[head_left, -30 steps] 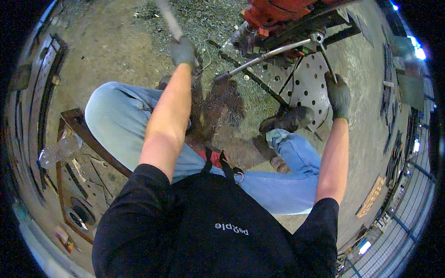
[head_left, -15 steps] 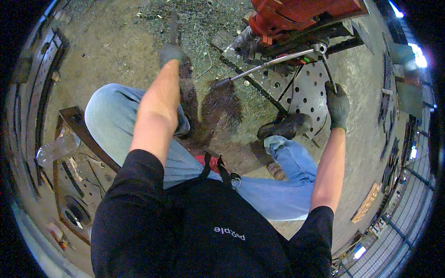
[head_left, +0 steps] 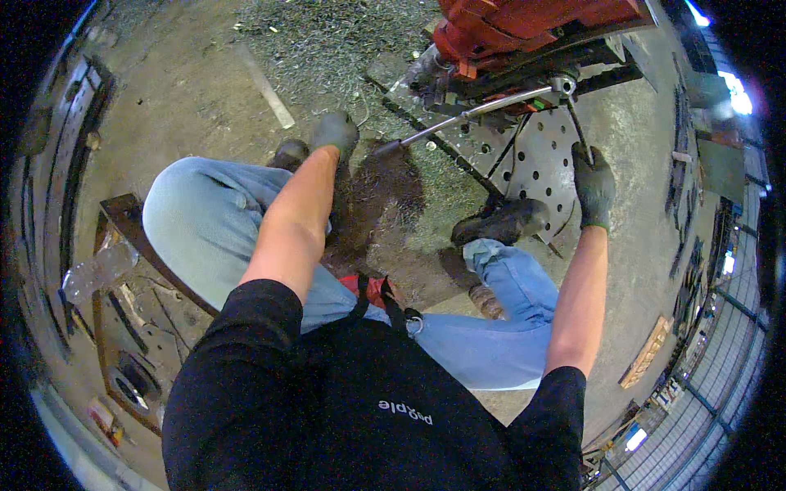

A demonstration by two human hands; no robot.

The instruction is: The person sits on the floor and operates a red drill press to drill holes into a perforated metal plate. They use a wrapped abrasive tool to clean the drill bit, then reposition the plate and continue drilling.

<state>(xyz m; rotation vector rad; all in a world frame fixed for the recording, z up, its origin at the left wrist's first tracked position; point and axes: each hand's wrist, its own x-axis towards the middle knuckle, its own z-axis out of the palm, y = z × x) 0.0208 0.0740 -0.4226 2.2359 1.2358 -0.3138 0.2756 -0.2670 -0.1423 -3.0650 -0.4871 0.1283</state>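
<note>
My right hand (head_left: pixel 595 184), in a dark grey glove, is wrapped round a thin lever handle (head_left: pixel 580 131). That handle runs up to a round metal hub (head_left: pixel 564 85) on a red machine (head_left: pixel 524 33). From the same hub a long silver rod (head_left: pixel 471 113) with a black grip (head_left: pixel 388 149) reaches left. My left hand (head_left: pixel 336 133), gloved too, hovers left of the black grip, apart from it; its fingers are too smeared to read. A flat metal strip (head_left: pixel 266 88) lies slightly blurred over the floor beyond it.
Under the machine is a metal plate with round holes (head_left: pixel 544 159), beside my boot (head_left: pixel 503 222). Metal shavings (head_left: pixel 327 41) cover the floor ahead. To my left are a rusty frame (head_left: pixel 123 204) and a clear plastic bottle (head_left: pixel 100 272). A wooden piece (head_left: pixel 645 352) lies at right.
My left hand has let go of the flat metal strip and moved right and nearer to me. The strip now lies tilted, farther left. My right hand stays on the lever handle.
</note>
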